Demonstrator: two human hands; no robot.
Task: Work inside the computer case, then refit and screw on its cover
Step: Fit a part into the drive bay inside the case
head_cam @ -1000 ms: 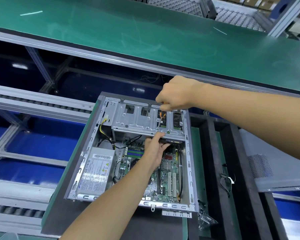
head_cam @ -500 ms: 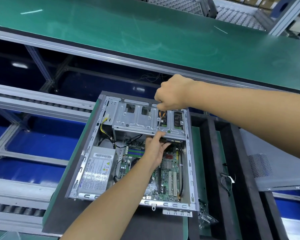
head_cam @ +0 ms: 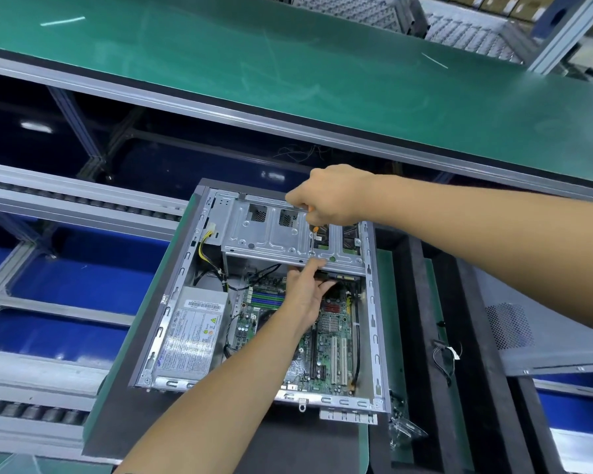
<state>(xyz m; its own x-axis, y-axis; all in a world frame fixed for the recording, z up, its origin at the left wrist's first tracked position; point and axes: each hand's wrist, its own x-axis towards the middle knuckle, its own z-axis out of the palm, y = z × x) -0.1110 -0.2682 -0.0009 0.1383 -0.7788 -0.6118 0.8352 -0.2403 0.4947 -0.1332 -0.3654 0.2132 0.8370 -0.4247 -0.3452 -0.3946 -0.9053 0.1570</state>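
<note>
An open computer case (head_cam: pixel 375 336) lies on its side with the motherboard (head_cam: pixel 332 340) and the power supply (head_cam: pixel 192 336) exposed. My right hand (head_cam: pixel 329 196) grips a small orange-handled screwdriver (head_cam: pixel 313 241) whose tip stands on the silver drive cage (head_cam: pixel 271 237). Below it, my left hand (head_cam: pixel 305 295) reaches into the case, fingers curled under the cage's front edge around a dark part I cannot identify. The grey cover panel (head_cam: pixel 541 340) lies to the right of the case.
The case sits on a dark mat (head_cam: pixel 288 443) over a green pad. A black cable (head_cam: pixel 445 357) lies on the dark foam strips to the right, a clear plastic bag (head_cam: pixel 404 429) at the case's near right corner. A green conveyor belt (head_cam: pixel 288 63) runs behind, roller tracks (head_cam: pixel 31 412) at left.
Both hands stay almost where they were; my right hand has shifted slightly left over the drive cage with the screwdriver.
</note>
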